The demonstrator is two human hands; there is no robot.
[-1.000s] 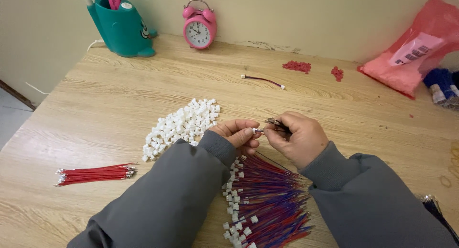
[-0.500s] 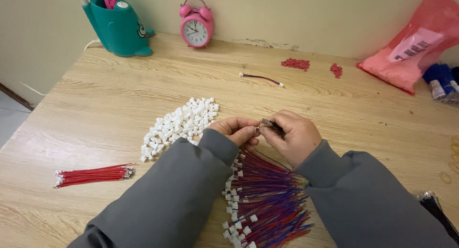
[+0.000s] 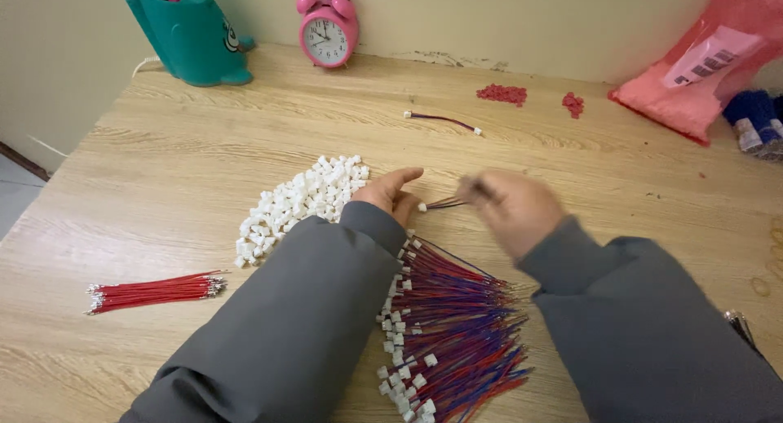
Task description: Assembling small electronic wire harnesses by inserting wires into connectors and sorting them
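Note:
My right hand (image 3: 515,211), blurred by motion, grips a short red-and-blue wire lead (image 3: 444,203) that ends in a small white connector at its left tip. My left hand (image 3: 390,192) lies open beside it with fingers spread, holding nothing, close to a heap of small white plastic connectors (image 3: 298,204). Below both hands, between my grey sleeves, lies a fanned bundle of red and blue wires with white connectors (image 3: 453,321).
A bundle of bare red wires (image 3: 155,291) lies at the left. One finished lead (image 3: 442,120) sits further back. At the rear stand a teal holder (image 3: 189,33), a pink alarm clock (image 3: 327,31), red bits (image 3: 502,93) and a pink bag (image 3: 697,68).
My hands were pressed together on the lead; now they have parted. The right hand has swung to the right with the lead, and the left hand has opened.

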